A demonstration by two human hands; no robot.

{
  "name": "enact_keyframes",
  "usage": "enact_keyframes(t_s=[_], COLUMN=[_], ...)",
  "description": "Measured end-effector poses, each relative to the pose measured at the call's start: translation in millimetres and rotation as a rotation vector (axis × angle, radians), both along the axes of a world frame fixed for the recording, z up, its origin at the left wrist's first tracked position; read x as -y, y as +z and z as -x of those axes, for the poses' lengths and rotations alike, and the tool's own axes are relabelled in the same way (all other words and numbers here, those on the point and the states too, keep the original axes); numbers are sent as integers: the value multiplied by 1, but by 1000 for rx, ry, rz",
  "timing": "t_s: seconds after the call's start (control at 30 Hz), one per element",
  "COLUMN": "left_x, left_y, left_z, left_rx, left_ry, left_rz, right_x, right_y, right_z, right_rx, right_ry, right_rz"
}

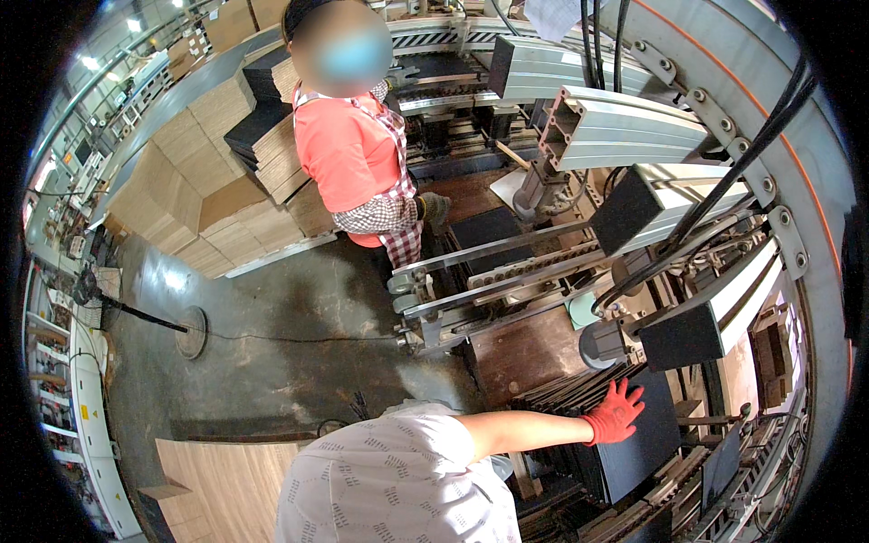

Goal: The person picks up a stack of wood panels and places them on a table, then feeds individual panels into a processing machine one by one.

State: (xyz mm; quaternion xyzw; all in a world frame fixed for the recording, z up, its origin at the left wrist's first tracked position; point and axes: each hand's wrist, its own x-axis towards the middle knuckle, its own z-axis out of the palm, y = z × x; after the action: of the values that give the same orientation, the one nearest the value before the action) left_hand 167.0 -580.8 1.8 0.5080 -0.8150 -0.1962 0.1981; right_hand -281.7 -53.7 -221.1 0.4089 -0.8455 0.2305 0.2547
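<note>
My left hand (615, 413), in a red glove, reaches out to the right with its fingers spread. It is over the upper end of a flat black panel (644, 448); I cannot tell whether it presses on it. Beside that panel a row of thin dark panels (566, 398) leans together on edge. A round grey motor-like part (599, 346) of the machine is just beyond my fingers. My right hand is out of view.
A co-worker in a coral shirt (339, 149) stands across a roller conveyor (516, 276). Aluminium beams with black ends (683, 339) and hanging cables (733, 172) jut from the right. Stacked boards (195, 154) stand back left, wood-look boards (231, 480) near left, a stand's round base (191, 333) on the floor.
</note>
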Motion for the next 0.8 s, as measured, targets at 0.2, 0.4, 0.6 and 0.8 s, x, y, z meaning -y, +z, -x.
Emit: enact_keyframes(t_s=[0.2, 0.4, 0.6, 0.8], left_x=[0, -1, -1, 0], left_y=[0, 0, 1, -2], left_z=[0, 1, 0, 2], left_rx=[-8, -20, -40, -52], left_ry=[3, 45, 36, 27], left_rz=[17, 62, 55, 55], right_x=[3, 9, -1, 4], right_y=[1, 0, 1, -3], right_z=[-1, 5, 1, -1], right_rx=[-1, -26, 146, 33], right_ry=[-28, 51, 139, 46], right_rz=[2, 43, 75, 48])
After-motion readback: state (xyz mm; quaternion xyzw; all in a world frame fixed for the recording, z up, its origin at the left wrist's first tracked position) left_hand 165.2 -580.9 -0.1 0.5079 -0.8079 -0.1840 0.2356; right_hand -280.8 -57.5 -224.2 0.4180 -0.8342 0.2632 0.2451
